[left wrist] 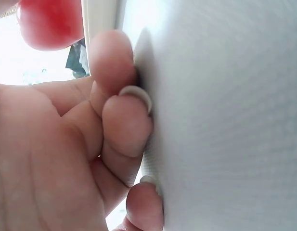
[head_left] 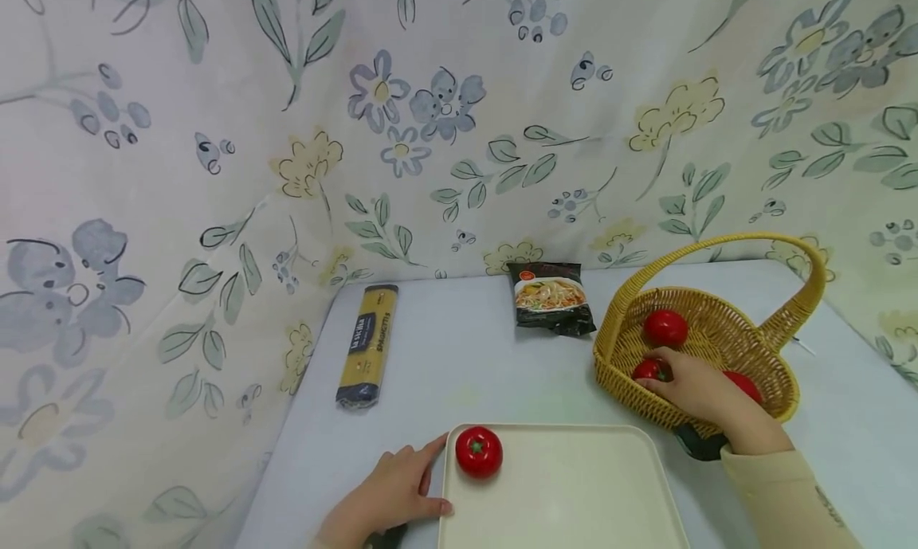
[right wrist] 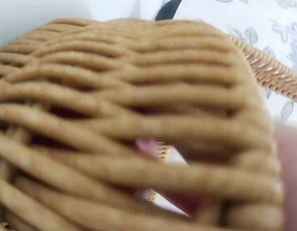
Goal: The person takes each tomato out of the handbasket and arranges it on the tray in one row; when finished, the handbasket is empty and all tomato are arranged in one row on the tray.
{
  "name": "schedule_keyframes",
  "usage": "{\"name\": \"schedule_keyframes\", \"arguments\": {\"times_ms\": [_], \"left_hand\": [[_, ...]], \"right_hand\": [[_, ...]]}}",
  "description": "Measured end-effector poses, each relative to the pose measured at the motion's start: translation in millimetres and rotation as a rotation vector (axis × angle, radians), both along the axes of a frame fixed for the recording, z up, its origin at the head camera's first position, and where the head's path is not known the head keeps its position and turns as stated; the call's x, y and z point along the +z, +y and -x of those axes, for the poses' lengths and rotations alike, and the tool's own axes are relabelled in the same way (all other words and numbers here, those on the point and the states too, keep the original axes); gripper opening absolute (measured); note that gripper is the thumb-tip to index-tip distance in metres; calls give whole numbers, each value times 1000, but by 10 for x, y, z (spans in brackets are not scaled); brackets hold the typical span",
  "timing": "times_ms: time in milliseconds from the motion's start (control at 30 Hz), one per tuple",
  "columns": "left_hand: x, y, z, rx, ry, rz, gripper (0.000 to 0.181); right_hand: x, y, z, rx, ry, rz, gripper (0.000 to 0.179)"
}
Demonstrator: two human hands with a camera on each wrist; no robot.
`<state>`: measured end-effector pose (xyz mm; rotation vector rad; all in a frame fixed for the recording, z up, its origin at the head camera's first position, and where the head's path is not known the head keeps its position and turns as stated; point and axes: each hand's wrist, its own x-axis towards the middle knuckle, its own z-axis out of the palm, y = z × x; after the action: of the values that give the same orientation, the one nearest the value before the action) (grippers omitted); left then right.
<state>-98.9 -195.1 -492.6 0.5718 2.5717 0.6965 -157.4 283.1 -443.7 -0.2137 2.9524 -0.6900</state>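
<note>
My right hand [head_left: 692,386] reaches over the near rim into a yellow wicker basket [head_left: 724,314]. Its fingers and thumb grip a red tomato [head_left: 649,370] inside. Two other tomatoes are in the basket: one [head_left: 665,327] behind the hand, another [head_left: 744,386] to its right, partly covered. In the right wrist view the basket's weave [right wrist: 138,86] hides most of the hand. My left hand [head_left: 394,485] rests at the left edge of a cream tray [head_left: 566,485], thumb on the rim and index finger by the far corner. A tomato [head_left: 479,452] with a green stem sits in that corner.
A yellow spaghetti packet [head_left: 368,346] lies on the white table at the left. Toward the back is a dark noodle packet [head_left: 551,298]. The basket's tall arched handle [head_left: 717,242] rises over the basket. Behind the table hangs a floral curtain [head_left: 502,206].
</note>
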Motion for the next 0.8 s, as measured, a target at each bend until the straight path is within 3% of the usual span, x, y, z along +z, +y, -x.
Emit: {"name": "schedule_keyframes", "arguments": {"times_ms": [100,233,400,633,800], "left_hand": [[-17,0,9,0,-4,5,94],[-17,0,21,-1,-11,6,96],[-8,-3,31,3,-16,8,96],[-29,-3,29,20,-33,1,96],[-22,21,34,29,-42,8,97]], "right_hand": [[67,-49,-70,-92,96,-6,72],[247,-193,-232,-202,303,37,70],[542,-489,-467,-183,498,208,64],[786,-778,-652,-53,614,346,71],[731,-908,-679,-36,540,345,78]]}}
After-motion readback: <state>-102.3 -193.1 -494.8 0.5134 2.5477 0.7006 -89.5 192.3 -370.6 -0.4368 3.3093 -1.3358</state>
